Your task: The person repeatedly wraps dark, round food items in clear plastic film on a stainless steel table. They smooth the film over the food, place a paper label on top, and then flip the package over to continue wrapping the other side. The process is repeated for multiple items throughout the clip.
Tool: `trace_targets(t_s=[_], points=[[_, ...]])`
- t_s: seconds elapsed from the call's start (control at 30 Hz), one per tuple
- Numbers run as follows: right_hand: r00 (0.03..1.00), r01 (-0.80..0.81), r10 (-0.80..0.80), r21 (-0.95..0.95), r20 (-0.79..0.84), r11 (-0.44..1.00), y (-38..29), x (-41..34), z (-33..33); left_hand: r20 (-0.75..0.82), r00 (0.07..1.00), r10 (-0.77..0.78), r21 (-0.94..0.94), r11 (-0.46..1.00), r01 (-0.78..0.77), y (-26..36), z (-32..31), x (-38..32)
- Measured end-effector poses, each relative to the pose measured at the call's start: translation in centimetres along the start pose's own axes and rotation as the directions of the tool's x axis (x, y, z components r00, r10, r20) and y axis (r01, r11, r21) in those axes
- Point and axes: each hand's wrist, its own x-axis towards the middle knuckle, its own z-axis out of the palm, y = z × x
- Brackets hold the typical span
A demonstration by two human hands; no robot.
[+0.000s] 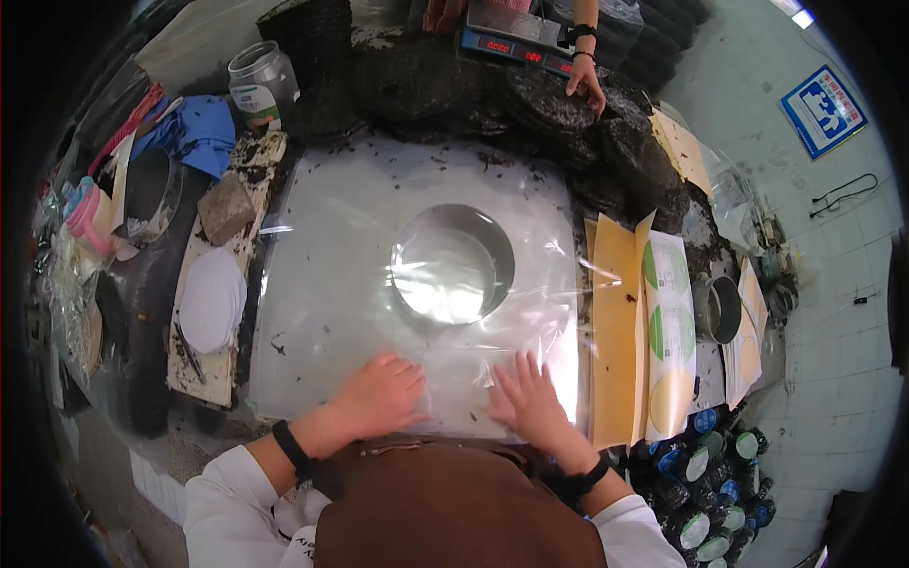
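Observation:
A round metal ring (pixel 503 245) stands on clear plastic sheeting over a pale board (pixel 327 234) before me. My left hand (pixel 383 394) rests on the sheeting at the near left of the ring, its fingers bent and slightly blurred; whether it pinches the film cannot be told. Nearer the right side, my right hand (pixel 527 397) lies with fingers spread on the film, close to a wrinkle in it. Neither hand touches the ring. Stacks of dark, flat round cakes (pixel 547 96) lie beyond the board.
A digital scale (pixel 518 53) stands at the back, near another person's hand (pixel 586 85). On the left are white paper discs (pixel 213 302), a brown block (pixel 226 208) and a clear jar (pixel 263 82). At right lie folded yellow card (pixel 614 334), a label sheet (pixel 669 284) and another metal ring (pixel 721 309).

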Motion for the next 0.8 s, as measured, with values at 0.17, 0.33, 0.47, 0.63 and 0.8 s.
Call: trace_targets(t_s=[0.17,0.33,0.47,0.63,0.8], points=[[0.980,0.147,-0.155,0.071,0.123,0.987,1.2,-0.6,0.6,-0.208,0.960,-0.186,0.146,0.965,0.219,-2.9,-1.6,6.9],[0.985,0.022,-0.078,0.336,0.156,0.942,5.6,10.9,-13.4,-0.117,0.944,-0.308,-0.015,0.951,0.309,-5.1,-3.4,4.3],[0.932,0.214,-0.185,0.062,-0.311,0.975,7.4,26.0,-18.4,-0.525,0.401,-0.751,0.090,0.419,0.903,-11.1,-5.6,-5.1],[0.845,0.345,-0.434,-0.301,-0.313,0.889,4.6,44.5,-14.7,-0.344,0.303,-0.889,0.284,0.209,0.936,-14.2,0.9,-16.9],[0.943,0.195,-0.277,-0.370,-0.184,0.908,5.8,50.3,-9.9,-0.411,0.371,-0.833,0.293,0.265,0.919,-13.9,1.5,-17.2]])
